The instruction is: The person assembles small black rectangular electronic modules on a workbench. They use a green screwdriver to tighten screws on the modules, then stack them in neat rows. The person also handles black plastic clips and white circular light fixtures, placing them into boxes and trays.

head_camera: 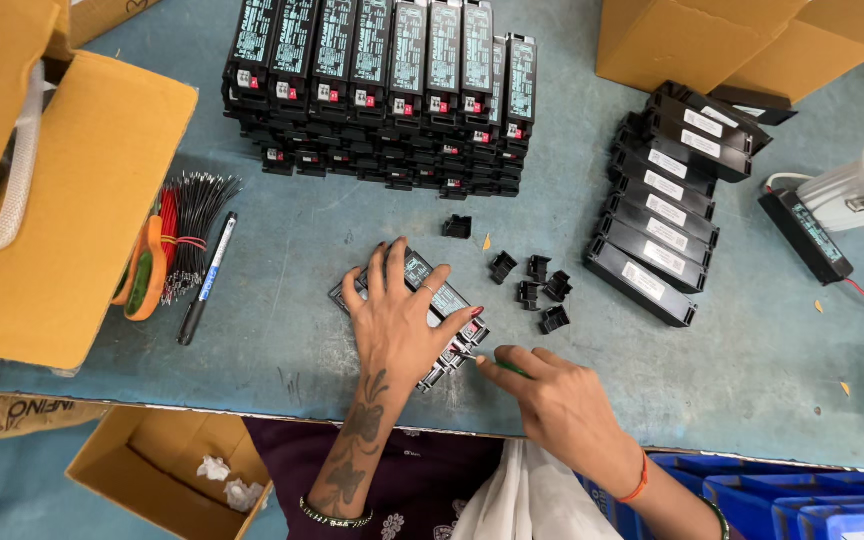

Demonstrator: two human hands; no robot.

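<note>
At the near desk (282, 330) edge, the right hand (552, 400) pinches a thin green tool (505, 366), apparently a screwdriver. The left hand (407, 315) lies flat, fingers spread, on a black rectangular module (420, 275) with a teal label. Beyond lie loose black clips (537, 285).

The left hand (402, 310) covers most of the black box (457, 340) under it. The green tool (508, 367) is mostly hidden in the right hand (552, 400).

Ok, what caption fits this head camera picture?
Left hand presses flat black rectangular units on the blue-grey table; right hand pokes them with a thin green tool.
</note>
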